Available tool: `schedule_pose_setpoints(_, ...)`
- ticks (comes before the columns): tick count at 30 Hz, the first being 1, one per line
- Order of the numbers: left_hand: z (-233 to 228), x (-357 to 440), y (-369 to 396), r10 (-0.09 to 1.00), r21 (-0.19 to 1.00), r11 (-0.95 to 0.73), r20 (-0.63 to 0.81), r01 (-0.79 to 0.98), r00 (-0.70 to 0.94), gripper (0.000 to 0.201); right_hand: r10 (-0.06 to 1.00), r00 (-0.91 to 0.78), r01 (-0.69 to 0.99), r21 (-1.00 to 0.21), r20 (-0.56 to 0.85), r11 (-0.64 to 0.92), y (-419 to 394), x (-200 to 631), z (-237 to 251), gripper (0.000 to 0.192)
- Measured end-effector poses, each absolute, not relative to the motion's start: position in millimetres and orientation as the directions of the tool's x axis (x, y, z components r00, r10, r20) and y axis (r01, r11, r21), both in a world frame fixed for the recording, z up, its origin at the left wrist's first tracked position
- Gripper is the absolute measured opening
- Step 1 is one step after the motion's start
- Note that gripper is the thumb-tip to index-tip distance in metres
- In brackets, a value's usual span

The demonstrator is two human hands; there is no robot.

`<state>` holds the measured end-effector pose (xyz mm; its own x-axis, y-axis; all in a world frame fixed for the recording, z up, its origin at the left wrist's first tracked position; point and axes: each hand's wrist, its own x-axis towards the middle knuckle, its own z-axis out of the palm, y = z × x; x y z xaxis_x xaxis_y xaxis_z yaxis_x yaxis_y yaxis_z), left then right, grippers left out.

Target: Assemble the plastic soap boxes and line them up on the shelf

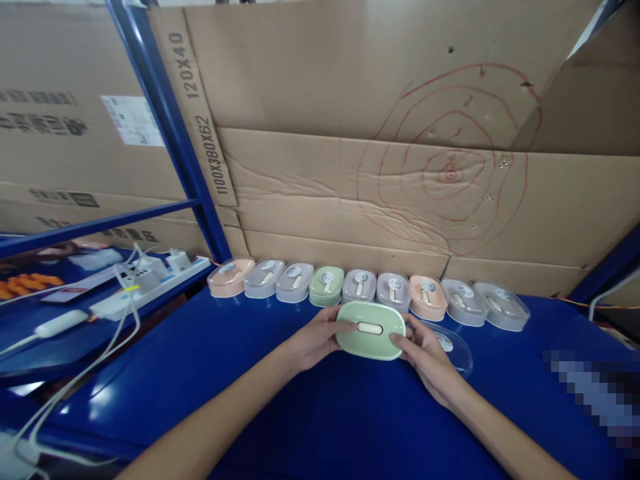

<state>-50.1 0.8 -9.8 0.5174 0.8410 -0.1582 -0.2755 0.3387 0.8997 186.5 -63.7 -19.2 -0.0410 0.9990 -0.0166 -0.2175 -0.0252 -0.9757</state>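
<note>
Fingers (pixel 345 327) of both hands grip smooth green oval box (pixel 371 330), probably plastic.

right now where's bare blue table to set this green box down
Bare blue tabletop lies left of the left hand, between the row of lidded oval boxes and the near edge. It is crowded at the back along that row, and beside the right hand, where a clear plastic lid lies. Both hands grip the pale green oval box.
</note>
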Motion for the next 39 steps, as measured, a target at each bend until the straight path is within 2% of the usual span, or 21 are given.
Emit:
schedule_pose_setpoints(5, -15.7, -49.3, 0.7, 0.823, 0.9, 0.341, -0.146, -0.271, 0.548, 0.057, 0.999, -0.03, -0.208, -0.978, -0.025, -0.03, -62.9, 185.5, -19.1, 0.063)
schedule_pose_setpoints(9, -15.0, -49.2, 0.8, 0.819, 0.907, 0.322, -0.123, -0.272, 0.56, 0.055, 0.999, -0.04, -0.139, -0.99, 0.027, 0.021, -63.1, 185.8, -20.9, 0.063)
schedule_pose_setpoints(12, -12.4, -49.5, 0.7, 0.819, 0.897, 0.342, -0.139, -0.28, 0.556, 0.056, 0.995, -0.059, -0.034, -0.996, 0.084, 0.082, -63.1, 190.4, -16.6, 0.059)
schedule_pose_setpoints(14, -11.2, -50.8, 1.3, 0.823, 0.884, 0.359, -0.149, -0.3, 0.548, 0.055, 0.976, -0.034, 0.128, -0.968, 0.214, 0.217, -61.9, 200.1, -10.7, 0.053)
schedule_pose_setpoints(16, -11.0, -53.0, 3.1, 0.834, 0.874, 0.367, -0.158, -0.319, 0.528, 0.054, 0.905, -0.01, 0.397, -0.829, 0.425, 0.393, -59.6, 215.9, -4.0, 0.046)
schedule_pose_setpoints(18, -11.9, -55.5, 6.0, 0.847, 0.867, 0.372, -0.172, -0.33, 0.503, 0.053, 0.824, -0.09, 0.658, -0.587, 0.56, 0.471, -56.7, 234.9, 1.2, 0.04)
schedule_pose_setpoints(19, -12.7, -56.6, 7.6, 0.851, 0.864, 0.376, -0.18, -0.334, 0.493, 0.052, 0.813, -0.159, 0.739, -0.478, 0.56, 0.474, -55.3, 244.3, 2.7, 0.039)
schedule_pose_setpoints(21, -14.6, -58.1, 10.7, 0.854, 0.855, 0.392, -0.203, -0.338, 0.479, 0.052, 0.837, -0.271, 0.834, -0.318, 0.476, 0.45, -53.5, 259.9, 2.8, 0.043)
schedule_pose_setpoints(23, -16.3, -58.9, 13.0, 0.853, 0.845, 0.413, -0.228, -0.34, 0.469, 0.051, 0.868, -0.323, 0.867, -0.251, 0.377, 0.431, -53.1, 270.2, -0.8, 0.052)
schedule_pose_setpoints(25, -17.4, -59.2, 14.3, 0.846, 0.828, 0.444, -0.259, -0.344, 0.467, 0.05, 0.882, -0.354, 0.865, -0.25, 0.312, 0.435, -53.7, 275.8, -6.6, 0.061)
schedule_pose_setpoints(30, -16.5, -59.6, 15.8, 0.817, 0.794, 0.489, -0.271, -0.362, 0.51, 0.049, 0.87, -0.421, 0.833, -0.271, 0.255, 0.482, -55.2, 279.8, -15.4, 0.078)
schedule_pose_setpoints(34, -13.1, -59.7, 15.6, 0.796, 0.784, 0.507, -0.266, -0.358, 0.543, 0.045, 0.868, -0.404, 0.817, -0.312, 0.29, 0.485, -57.5, 276.0, -3.7, 0.072)
schedule_pose_setpoints(39, -9.4, -54.3, 10.7, 0.758, 0.785, 0.525, -0.254, -0.329, 0.601, 0.053, 0.807, -0.315, 0.771, -0.362, 0.499, 0.524, -66.6, 250.9, 15.2, 0.066)
